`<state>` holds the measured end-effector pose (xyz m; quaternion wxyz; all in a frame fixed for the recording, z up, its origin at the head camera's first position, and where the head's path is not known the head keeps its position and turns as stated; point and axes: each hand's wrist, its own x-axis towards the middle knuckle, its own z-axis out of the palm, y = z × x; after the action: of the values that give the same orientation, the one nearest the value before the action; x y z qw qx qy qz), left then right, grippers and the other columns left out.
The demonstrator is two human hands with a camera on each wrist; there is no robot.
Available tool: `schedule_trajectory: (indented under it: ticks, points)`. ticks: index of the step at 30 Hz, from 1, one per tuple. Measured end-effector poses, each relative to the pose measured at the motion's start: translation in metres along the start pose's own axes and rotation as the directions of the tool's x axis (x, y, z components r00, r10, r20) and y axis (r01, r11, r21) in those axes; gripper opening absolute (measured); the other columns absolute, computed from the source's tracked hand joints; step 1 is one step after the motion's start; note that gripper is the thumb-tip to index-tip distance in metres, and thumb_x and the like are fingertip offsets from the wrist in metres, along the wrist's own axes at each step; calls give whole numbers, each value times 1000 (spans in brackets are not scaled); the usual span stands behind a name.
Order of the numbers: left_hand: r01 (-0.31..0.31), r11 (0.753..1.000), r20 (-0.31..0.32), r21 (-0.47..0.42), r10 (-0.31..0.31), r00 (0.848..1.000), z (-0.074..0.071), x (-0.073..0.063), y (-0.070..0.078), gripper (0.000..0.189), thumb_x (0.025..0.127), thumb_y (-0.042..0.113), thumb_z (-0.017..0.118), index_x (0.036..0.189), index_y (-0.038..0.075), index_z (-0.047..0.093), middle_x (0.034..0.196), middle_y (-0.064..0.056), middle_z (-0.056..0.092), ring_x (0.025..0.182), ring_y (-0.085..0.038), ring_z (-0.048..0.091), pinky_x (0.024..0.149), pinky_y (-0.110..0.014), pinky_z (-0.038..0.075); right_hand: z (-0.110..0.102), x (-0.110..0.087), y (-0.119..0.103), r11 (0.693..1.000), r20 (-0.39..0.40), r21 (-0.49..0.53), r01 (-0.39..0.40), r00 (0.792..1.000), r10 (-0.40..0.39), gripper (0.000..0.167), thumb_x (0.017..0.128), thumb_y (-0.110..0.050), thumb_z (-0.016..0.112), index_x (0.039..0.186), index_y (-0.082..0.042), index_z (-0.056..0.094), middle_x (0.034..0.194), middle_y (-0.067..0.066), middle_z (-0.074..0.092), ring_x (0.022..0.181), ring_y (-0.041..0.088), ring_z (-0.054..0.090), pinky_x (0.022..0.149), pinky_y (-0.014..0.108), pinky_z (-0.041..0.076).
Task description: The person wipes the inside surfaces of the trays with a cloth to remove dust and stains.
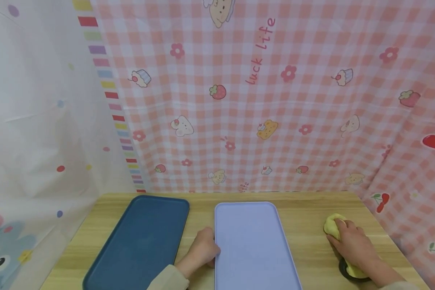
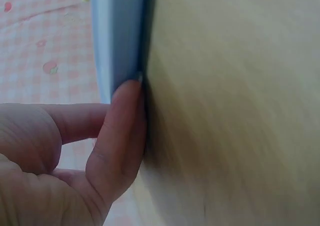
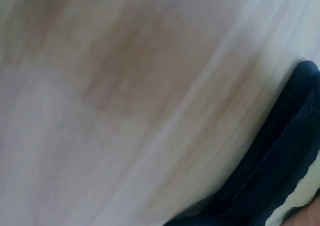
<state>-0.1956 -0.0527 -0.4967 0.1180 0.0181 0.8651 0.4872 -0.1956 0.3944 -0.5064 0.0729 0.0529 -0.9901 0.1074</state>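
A lavender tray (image 1: 251, 245) lies lengthwise at the middle of the wooden table. My left hand (image 1: 201, 247) holds its left long edge, the fingertips (image 2: 125, 98) right at the rim in the left wrist view. At the right of the table my right hand (image 1: 355, 243) grips a soft yellow thing with a dark edge (image 1: 334, 226), fingers over its top. Its dark curved end shows below the wrist. In the right wrist view the dark edge (image 3: 272, 158) fills the lower right corner, and most of the hand is out of frame.
A dark blue tray (image 1: 141, 241) lies on the left of the wooden table (image 1: 308, 213), left of my left forearm. A pink checked curtain (image 1: 239, 117) hangs behind and to the right; a white one (image 1: 32, 133) hangs on the left.
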Motion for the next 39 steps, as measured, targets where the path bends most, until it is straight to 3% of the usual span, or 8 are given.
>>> schedule_trajectory:
  ticks: [10, 14, 17, 20, 24, 27, 31, 39]
  points:
    - [19, 982, 30, -188, -14, 999, -5, -2, -1, 11, 77, -19, 53, 84, -9, 54, 74, -20, 61, 57, -32, 69, 46, -40, 58, 2, 0, 1, 1000, -11, -6, 2, 1000, -2, 64, 95, -27, 73, 136, 15, 49, 119, 42, 54, 95, 59, 57, 74, 71, 50]
    - [76, 960, 81, -268, -56, 995, -5, -1, -2, 13, 79, -12, 55, 92, -12, 60, 76, -18, 64, 60, -27, 69, 50, -41, 60, 3, 0, 0, 1000, -26, -9, 4, 1000, -4, 63, 95, -27, 74, 135, 15, 50, 118, 41, 55, 94, 58, 57, 73, 71, 50]
    - [125, 927, 118, -355, -88, 989, -3, 2, -3, 23, 76, -8, 55, 97, -12, 64, 77, -17, 68, 63, -25, 70, 56, -41, 61, 4, 0, 1, 1000, -34, -15, 6, 999, -7, 63, 94, -27, 74, 135, 15, 50, 116, 41, 55, 93, 58, 58, 73, 70, 50]
    - [156, 876, 135, -455, -106, 985, 0, 3, -2, 32, 72, -8, 51, 102, -13, 63, 81, -16, 71, 68, -24, 71, 61, -41, 62, 4, 0, 1, 1000, -31, -17, 6, 999, -7, 63, 94, -26, 74, 134, 15, 50, 117, 41, 55, 93, 58, 58, 73, 70, 50]
    - [159, 808, 137, -567, -97, 986, 3, 5, -2, 38, 71, -8, 47, 107, -14, 59, 91, -15, 69, 76, -23, 70, 66, -39, 62, 3, 0, 0, 1000, -19, -15, 6, 1000, -6, 63, 95, -26, 74, 135, 16, 50, 117, 42, 55, 93, 58, 58, 72, 70, 50]
    - [143, 773, 138, -618, -72, 988, 6, 7, -4, 41, 71, -8, 45, 109, -13, 57, 94, -13, 66, 79, -21, 68, 68, -37, 60, 1, -1, 0, 1000, -7, -19, 8, 1000, -9, 62, 95, -25, 74, 135, 16, 51, 117, 41, 56, 93, 57, 58, 74, 70, 51]
    - [125, 760, 143, -638, -43, 989, 8, 8, -6, 45, 70, -8, 47, 114, -12, 57, 95, -13, 67, 80, -21, 68, 69, -36, 60, -1, -1, -1, 1000, -11, -16, 23, 1000, -23, 58, 93, -20, 75, 134, 15, 53, 114, 40, 58, 92, 55, 60, 76, 69, 51]
    - [83, 762, 123, -643, -4, 992, 8, 5, -5, 48, 71, -10, 49, 118, -16, 59, 93, -12, 70, 78, -20, 70, 66, -35, 60, -6, 2, 5, 997, -56, 50, 50, 997, -47, 54, 84, -3, 80, 129, 17, 57, 108, 40, 60, 86, 54, 65, 73, 66, 54]
